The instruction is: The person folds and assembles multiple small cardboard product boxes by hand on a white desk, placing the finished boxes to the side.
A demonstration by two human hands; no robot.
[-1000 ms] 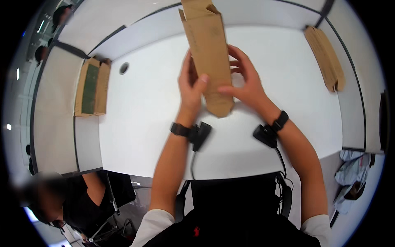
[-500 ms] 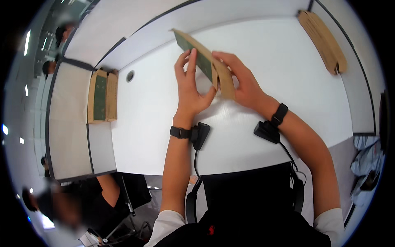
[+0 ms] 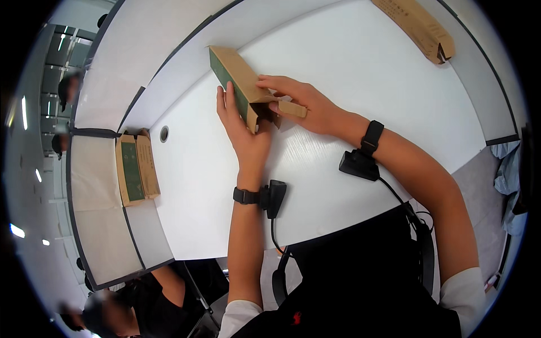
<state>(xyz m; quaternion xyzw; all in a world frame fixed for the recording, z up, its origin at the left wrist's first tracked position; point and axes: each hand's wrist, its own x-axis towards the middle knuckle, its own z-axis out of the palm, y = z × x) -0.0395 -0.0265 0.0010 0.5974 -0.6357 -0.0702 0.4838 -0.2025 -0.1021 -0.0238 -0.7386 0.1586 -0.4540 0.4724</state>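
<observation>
Box (image 3: 239, 69) at the table's (image 3: 349, 62) back-left, left hand (image 3: 251, 145) grasping its green side, right hand (image 3: 315, 110) pinching a flap (image 3: 293, 109): hold it square, ease the flap without tearing.

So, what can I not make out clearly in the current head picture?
Head view:
Inside of the green-sided cardboard box: lost in shadow at the open end.
Part of its green side: hidden by the left hand.
Far end of the brown cardboard carton at right: cut off by the top edge.
Co-worker's head: blurred.
</observation>
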